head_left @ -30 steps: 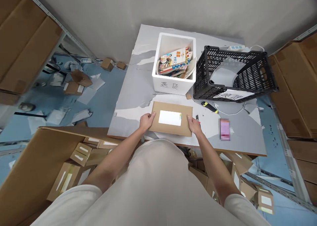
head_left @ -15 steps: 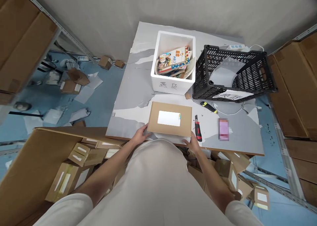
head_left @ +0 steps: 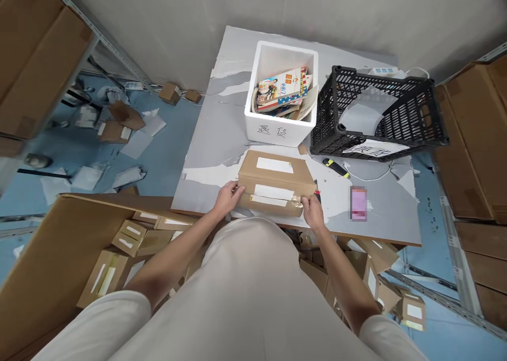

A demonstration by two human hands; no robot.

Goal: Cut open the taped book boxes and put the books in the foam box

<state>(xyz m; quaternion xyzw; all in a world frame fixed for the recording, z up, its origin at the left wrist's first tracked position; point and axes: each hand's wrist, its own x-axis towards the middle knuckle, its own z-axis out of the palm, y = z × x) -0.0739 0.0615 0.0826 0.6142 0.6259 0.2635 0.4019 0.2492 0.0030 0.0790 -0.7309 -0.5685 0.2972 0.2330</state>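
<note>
A brown cardboard box (head_left: 253, 177) sits at the table's front edge, a white label on its top. Its front side faces me, where another white label is split along a seam and shiny clear tape shows near the right end. My left hand (head_left: 228, 197) grips the left front corner, thumb on the front side. At the right front corner, my right hand (head_left: 312, 209) has its fingers curled onto the cardboard by the tape. Just behind the right hand, a red-and-black utility knife (head_left: 318, 192) is mostly hidden. A yellow-and-black cutter (head_left: 336, 168) lies farther right.
Behind the box stand a white foam box (head_left: 277, 134) of books and a black plastic crate (head_left: 380, 144) with papers. A blurred pink item (head_left: 358, 203) lies on the table (head_left: 392, 221) at right. A large carton (head_left: 43, 255) of small boxes is at lower left.
The box has tipped so its front side with the split label shows. Both hands have moved up onto its front corners, and the right hand now partly covers the red-and-black knife.
</note>
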